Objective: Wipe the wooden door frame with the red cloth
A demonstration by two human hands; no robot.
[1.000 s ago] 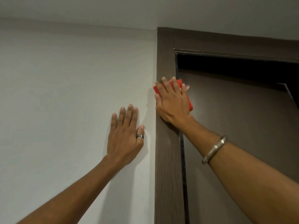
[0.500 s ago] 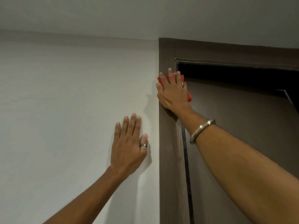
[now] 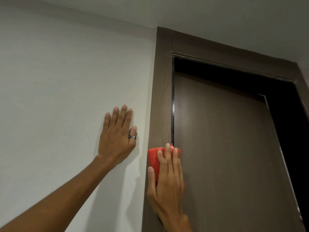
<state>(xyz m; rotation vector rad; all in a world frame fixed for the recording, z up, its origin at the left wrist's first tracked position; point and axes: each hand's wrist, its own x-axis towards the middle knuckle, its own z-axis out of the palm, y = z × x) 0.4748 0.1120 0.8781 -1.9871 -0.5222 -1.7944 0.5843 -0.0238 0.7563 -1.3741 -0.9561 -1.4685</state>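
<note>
The brown wooden door frame (image 3: 161,97) runs up the middle of the view and turns right along the top. My right hand (image 3: 168,185) presses the red cloth (image 3: 153,158) flat against the frame's upright, low in the view; the cloth spans the frame and shows above and left of my fingers. My left hand (image 3: 117,136), with a dark ring on the thumb, lies flat on the white wall just left of the frame, fingers spread, holding nothing.
A dark brown door (image 3: 225,156) stands ajar right of the frame, with a black gap (image 3: 284,114) beyond its edge. White wall (image 3: 58,81) fills the left; the ceiling (image 3: 200,14) meets it above.
My right hand has slid the red cloth down the frame's upright from near the top corner. The left hand stays flat on the wall. The view has tilted.
</note>
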